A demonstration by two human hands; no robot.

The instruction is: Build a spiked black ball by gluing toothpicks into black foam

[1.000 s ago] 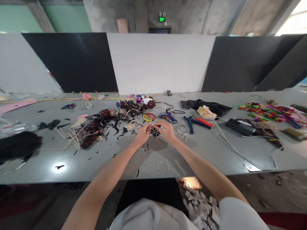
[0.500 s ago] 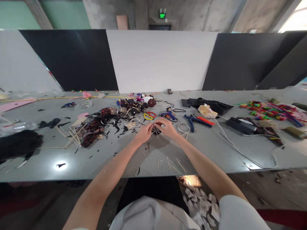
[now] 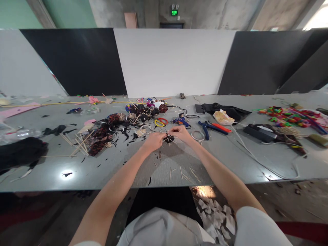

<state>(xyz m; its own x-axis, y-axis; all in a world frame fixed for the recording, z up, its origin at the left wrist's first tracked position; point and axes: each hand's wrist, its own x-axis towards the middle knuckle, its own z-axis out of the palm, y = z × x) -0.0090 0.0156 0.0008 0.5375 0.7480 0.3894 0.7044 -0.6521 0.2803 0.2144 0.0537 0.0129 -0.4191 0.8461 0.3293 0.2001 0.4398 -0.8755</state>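
Green lit wall sign (image 3: 174,13): "EXIT".

So this dark roundish piece (image 3: 169,139) is pretty small, with thin pale sticks fanning out from the middle like spokes, some poking past the edge. The spoked side faces the camera, and its far edge is partly hidden. It's on the near side of the blue glue gun (image 3: 181,121), a bit left. Can't tell if it's tilted.
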